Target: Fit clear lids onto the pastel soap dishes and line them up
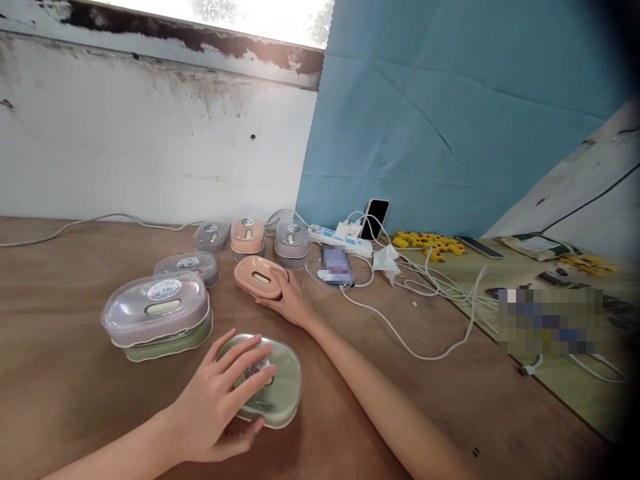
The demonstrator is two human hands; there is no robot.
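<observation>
My left hand [223,393] rests over a green oval soap box [283,383] with a clear lid and a round label. Its fingers are spread across the lid, and the thumb lies by the near edge. At the right end of a peach oval soap box [253,283], my right hand [291,299] grips with thumb and fingers. That box has a pale slot in its top and no visible label. Left of my hands, a mauve soap box [127,313] with a clear lid sits on a green soap box [170,343].
Behind stand a grey box [213,238], a stacked peach box [249,235], another mauve-grey box [293,241] and a lidded grey box [203,267]. A power strip [325,237], phone [377,217], white cables [400,347] and yellow pieces [425,241] lie to the right.
</observation>
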